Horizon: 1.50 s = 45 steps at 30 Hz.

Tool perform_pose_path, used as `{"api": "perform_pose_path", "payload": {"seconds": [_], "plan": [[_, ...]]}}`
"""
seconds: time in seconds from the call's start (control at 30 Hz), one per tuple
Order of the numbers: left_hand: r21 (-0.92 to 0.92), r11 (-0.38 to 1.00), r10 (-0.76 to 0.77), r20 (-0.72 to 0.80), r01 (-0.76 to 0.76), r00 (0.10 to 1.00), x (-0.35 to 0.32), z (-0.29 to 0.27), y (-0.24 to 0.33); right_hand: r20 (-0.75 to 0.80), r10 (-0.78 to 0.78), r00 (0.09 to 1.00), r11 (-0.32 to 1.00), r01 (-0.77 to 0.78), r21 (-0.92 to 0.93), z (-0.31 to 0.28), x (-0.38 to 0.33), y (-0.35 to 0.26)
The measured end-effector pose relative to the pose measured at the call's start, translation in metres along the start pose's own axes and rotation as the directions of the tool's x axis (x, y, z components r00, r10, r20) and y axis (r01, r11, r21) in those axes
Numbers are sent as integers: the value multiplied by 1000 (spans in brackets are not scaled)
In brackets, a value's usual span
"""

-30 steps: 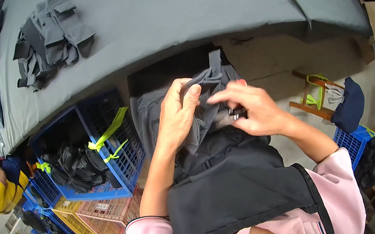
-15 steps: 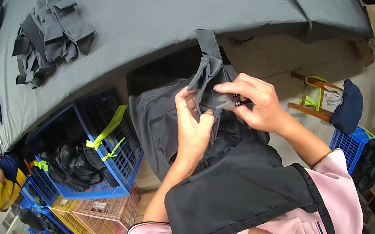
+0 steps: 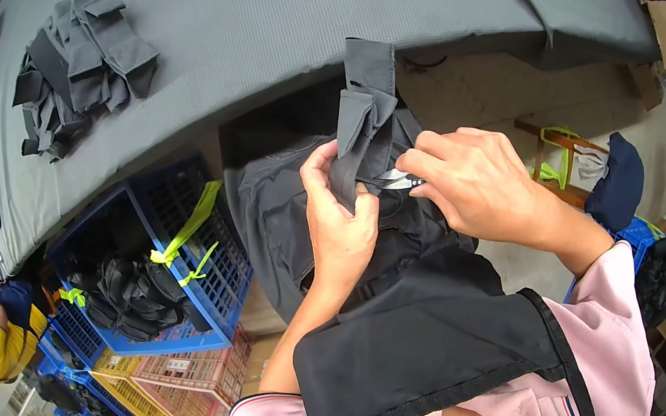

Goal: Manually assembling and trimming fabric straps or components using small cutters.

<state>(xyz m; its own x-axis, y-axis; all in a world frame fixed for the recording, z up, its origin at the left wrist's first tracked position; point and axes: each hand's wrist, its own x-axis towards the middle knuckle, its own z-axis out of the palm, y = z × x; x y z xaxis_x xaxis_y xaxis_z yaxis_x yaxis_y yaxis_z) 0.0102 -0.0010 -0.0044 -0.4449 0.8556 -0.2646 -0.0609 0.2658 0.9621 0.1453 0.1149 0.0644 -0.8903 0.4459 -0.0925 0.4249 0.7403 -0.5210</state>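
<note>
My left hand (image 3: 339,232) is closed on a folded dark grey fabric strip (image 3: 367,82), whose far end stands up toward the table edge. Closed round a small pair of thread snips (image 3: 396,180), my right hand (image 3: 485,186) is just right of the left. The snips' bright blades point left and meet the strip's edge close to my left thumb. Beneath both hands a bundle of dark grey cloth (image 3: 275,209) lies over my lap, against my black apron (image 3: 429,347). The snips' handles are mostly hidden by my fingers.
A grey-covered table (image 3: 256,21) spans the far side, bearing a pile of grey fabric pieces (image 3: 80,61). At left, a blue crate (image 3: 230,306) holds black items, near a pink crate (image 3: 200,387). A wooden stool (image 3: 555,178) stands right. A person in yellow (image 3: 9,341) is far left.
The snips have turned and now show their blades at the strip's edge. My right hand has rolled over, its back facing up. The folded strip has shifted and spread slightly.
</note>
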Motion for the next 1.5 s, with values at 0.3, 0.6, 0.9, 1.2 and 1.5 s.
{"api": "perform_pose_path", "payload": {"seconds": [0.3,0.6,0.9,1.2,1.5], "plan": [[-138,974,-171,58,177,984,3,0,8,27,-170,985,985,170,2,7,5,22],[-154,970,-185,37,188,982,2,2,6,-21,-131,991,991,132,34,4,3,19],[-570,765,-221,204,300,954,10,-6,5,-136,473,870,306,-18,952,58,12,-13],[-685,679,-200,175,265,964,24,-15,15,-314,360,879,768,-88,634,66,-19,-9],[-746,604,-196,203,281,959,20,-12,17,-465,136,875,921,62,385,68,-15,-14]]}}
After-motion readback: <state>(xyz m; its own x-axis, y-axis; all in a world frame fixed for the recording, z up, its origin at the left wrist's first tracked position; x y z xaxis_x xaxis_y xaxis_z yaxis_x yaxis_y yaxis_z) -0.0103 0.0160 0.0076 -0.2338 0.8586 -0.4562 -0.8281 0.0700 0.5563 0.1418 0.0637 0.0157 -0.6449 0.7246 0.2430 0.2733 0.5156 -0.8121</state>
